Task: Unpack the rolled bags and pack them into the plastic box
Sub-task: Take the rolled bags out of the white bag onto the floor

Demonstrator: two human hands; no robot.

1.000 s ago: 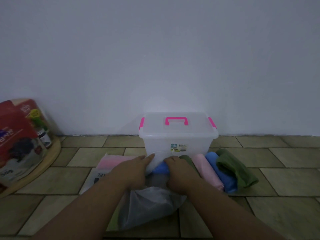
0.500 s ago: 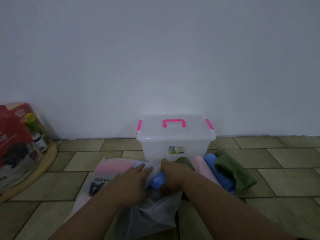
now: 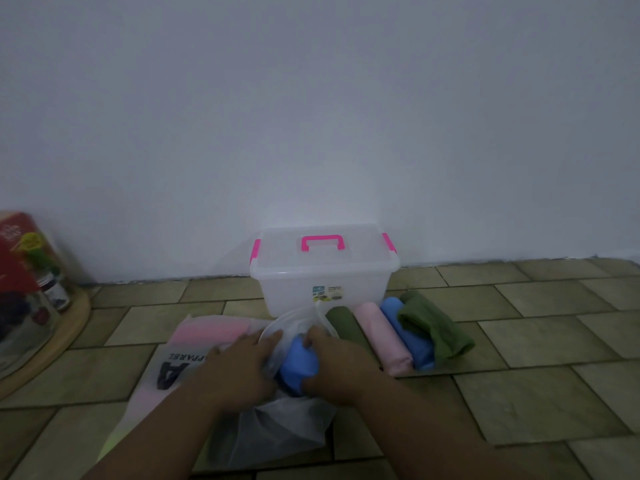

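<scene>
Blue roll [image 3: 299, 358] further out in right hand [image 3: 341, 365]

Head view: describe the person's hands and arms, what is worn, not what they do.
Left hand and right hand are bare: no gloves, no ring shows. Left forearm and right forearm are bare to the picture's lower edge: no sleeve, watch or bracelet in view. Dim light hides finer marks.
</scene>
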